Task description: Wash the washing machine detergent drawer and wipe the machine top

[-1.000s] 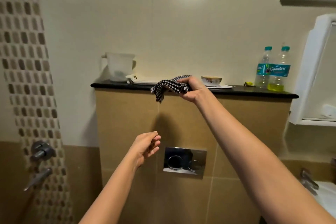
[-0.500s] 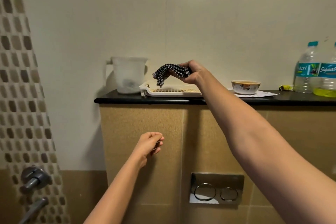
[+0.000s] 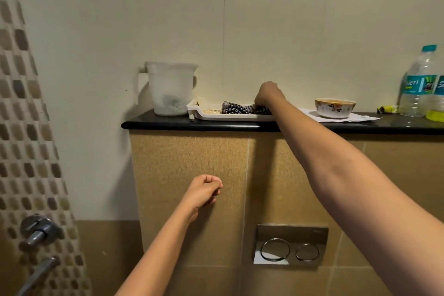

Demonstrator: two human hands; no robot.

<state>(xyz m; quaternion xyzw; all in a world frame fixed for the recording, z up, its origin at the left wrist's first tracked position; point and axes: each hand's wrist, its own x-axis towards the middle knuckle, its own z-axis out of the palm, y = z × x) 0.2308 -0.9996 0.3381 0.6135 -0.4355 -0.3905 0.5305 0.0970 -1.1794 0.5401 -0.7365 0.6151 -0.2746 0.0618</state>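
Observation:
A white perforated plastic tray (image 3: 211, 115), seemingly the detergent drawer, lies on the black ledge (image 3: 182, 124). A black-and-white checked cloth (image 3: 237, 108) lies in the tray. My right hand (image 3: 268, 96) reaches over the ledge and holds the cloth's right end down in the tray, fingers curled onto it. My left hand (image 3: 204, 191) hangs in front of the tan tiled wall below the ledge, fingers loosely curled, holding nothing. No washing machine is in view.
A translucent plastic jug (image 3: 170, 89) stands left of the tray. A patterned bowl (image 3: 335, 107) sits on paper to the right, then water bottles (image 3: 420, 84). A chrome flush plate (image 3: 289, 245) is low on the wall; taps (image 3: 38, 230) are at the left.
My right hand carried the cloth up from the ledge's front edge, over the tray, and lowered it into the tray. The left hand curled its fingers slightly. The camera view shifted left and closer.

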